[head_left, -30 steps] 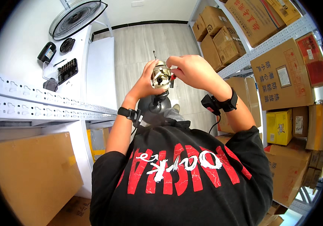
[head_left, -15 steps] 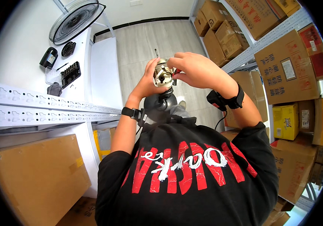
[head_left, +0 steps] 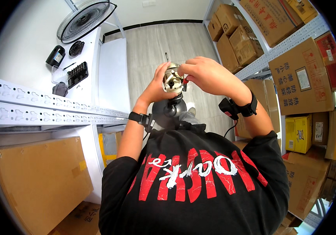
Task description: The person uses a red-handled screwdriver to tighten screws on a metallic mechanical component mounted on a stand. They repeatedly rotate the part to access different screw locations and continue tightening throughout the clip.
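An uncovered fan motor (head_left: 172, 84), metallic and cream-coloured, stands on a black neck with its thin shaft pointing away from me. My left hand (head_left: 156, 87) is closed around the motor's left side, thumb at its near edge. At the right side of the motor, my right hand (head_left: 207, 76) pinches a small red-and-black piece (head_left: 185, 81); its exact kind is too small to make out. Beneath the motor is a dark round fan base (head_left: 161, 113), partly behind my left forearm and shirt.
On the white shelf at left lie a fan grille (head_left: 82, 22), a black motor cover (head_left: 56, 56), a round black part (head_left: 76, 48) and a bit set (head_left: 77, 74). Cardboard boxes (head_left: 301, 76) fill the right rack. A large carton (head_left: 42, 182) sits at lower left.
The whole view has shifted slightly. My left hand stays on the motor, and my right hand still pinches the small red-and-black piece beside it.
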Demonstrator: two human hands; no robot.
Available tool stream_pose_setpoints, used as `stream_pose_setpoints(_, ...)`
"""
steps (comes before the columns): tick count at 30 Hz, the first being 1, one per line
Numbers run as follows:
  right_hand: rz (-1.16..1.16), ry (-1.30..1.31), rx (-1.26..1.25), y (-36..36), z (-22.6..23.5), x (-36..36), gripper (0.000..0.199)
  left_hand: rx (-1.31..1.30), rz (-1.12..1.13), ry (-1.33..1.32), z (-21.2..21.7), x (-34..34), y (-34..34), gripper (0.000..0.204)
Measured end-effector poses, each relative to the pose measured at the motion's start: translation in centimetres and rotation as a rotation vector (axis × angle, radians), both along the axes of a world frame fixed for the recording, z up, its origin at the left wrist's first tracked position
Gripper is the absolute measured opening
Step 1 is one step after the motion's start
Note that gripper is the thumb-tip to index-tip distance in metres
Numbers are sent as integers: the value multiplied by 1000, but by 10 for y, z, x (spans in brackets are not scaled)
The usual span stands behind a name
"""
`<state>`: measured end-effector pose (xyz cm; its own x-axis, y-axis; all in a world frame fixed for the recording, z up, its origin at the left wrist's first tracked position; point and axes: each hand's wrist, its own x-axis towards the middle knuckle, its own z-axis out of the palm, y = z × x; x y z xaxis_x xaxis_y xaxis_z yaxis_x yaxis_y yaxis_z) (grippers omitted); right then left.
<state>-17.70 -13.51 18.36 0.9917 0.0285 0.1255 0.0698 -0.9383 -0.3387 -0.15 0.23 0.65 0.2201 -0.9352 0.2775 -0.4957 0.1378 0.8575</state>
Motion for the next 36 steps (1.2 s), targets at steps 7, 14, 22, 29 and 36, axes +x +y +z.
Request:
stream_pose_setpoints(7, 38, 88, -71, -9, 0, -6, 9, 11, 6, -29, -4, 4, 1, 125)
stream_pose_setpoints(14, -281, 36, -209, 12, 2, 2, 14, 86, 67, 14, -6, 7, 15, 131)
stream_pose_setpoints(22, -100, -42, -34, 5, -4, 6, 13, 51, 187, 68, -16, -11, 32, 115)
stream_pose_setpoints(29, 123, -19, 37, -9, -4, 7, 15, 84, 223, 70, -4, -21, 28, 112)
stream_pose_setpoints(36, -39, 54, -48, -25, 2, 4, 13, 111, 378, 124, -8, -47, 17, 116)
